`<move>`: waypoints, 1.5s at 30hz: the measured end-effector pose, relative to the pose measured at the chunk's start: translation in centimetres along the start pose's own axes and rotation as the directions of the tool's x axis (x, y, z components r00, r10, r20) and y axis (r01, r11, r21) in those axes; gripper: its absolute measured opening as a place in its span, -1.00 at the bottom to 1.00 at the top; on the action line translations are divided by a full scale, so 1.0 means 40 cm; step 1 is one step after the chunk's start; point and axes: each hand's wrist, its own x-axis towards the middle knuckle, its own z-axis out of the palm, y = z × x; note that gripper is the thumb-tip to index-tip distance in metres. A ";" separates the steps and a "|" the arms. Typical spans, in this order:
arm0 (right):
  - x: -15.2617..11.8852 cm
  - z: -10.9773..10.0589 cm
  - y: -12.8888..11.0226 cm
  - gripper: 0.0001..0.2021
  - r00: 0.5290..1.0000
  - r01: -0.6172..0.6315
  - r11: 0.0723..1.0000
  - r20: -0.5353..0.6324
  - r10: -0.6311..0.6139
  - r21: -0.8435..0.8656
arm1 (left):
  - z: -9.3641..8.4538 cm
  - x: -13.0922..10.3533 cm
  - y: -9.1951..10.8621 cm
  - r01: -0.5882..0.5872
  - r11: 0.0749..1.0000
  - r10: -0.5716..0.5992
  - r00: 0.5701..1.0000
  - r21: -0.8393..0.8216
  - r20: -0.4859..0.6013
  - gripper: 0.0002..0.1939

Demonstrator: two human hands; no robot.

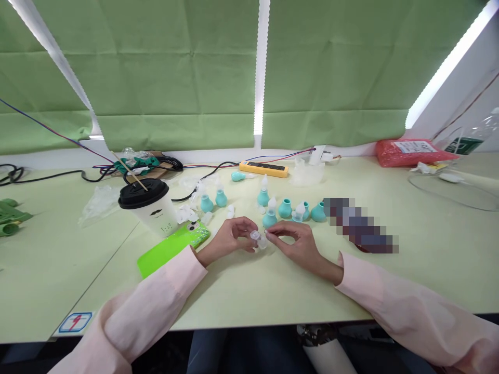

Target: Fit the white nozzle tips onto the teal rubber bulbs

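Note:
My left hand [235, 237] is closed around a small clear plastic piece [260, 240] with a round opening, just above the table. Close beside it, my right hand [299, 243] pinches with thumb and forefinger at the edge of the piece; whatever sits in that pinch is too small to name. Right behind my fingers stands a teal rubber bulb [269, 218] with a clear pointed tip. Another tipped bulb [263, 197] is farther back. To the right are open-necked teal bulbs [285, 208], and a clear nozzle part [299, 212] lies in front of them.
On the left, a lidded paper cup [154, 208] stands behind a bright green phone [173, 246]. A yellow power strip [264, 169] and cables lie at the back. A pixelated object [360, 226] is right of the bulbs. A red package [413, 152] sits far right.

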 end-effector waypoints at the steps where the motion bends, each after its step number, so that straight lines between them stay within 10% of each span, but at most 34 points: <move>1: 0.000 -0.001 0.000 -0.94 1.000 0.006 1.000 0.001 -0.006 0.007 | 0.001 -0.002 0.003 -0.007 1.000 0.006 1.000 -0.011 -0.010 -0.73; 45: -0.018 0.004 0.015 -0.86 0.962 0.242 0.969 0.145 -0.233 -0.043 | 0.017 -0.005 -0.006 0.049 0.998 -0.054 0.986 -0.040 -0.155 -0.65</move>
